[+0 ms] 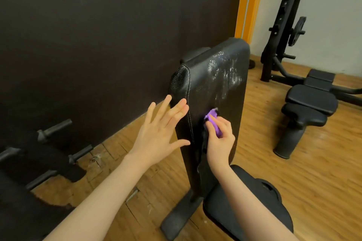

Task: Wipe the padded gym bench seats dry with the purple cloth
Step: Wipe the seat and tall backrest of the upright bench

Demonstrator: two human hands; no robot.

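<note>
A black padded bench back (215, 84) stands upright in front of me, with white wet streaks across its upper half. My right hand (220, 139) grips the purple cloth (214, 121) and presses it against the middle of the pad. Fingers spread and straight, my left hand (160, 129) touches the pad's left edge by the stitched seam. The bench's black seat pad (244, 201) lies below my right forearm.
A second black bench (311, 103) with several pads stands on the wooden floor at the right, a rack with a weight plate (298, 30) behind it. A dark wall is at the left, with black pegs of a storage rack (54, 129) near it.
</note>
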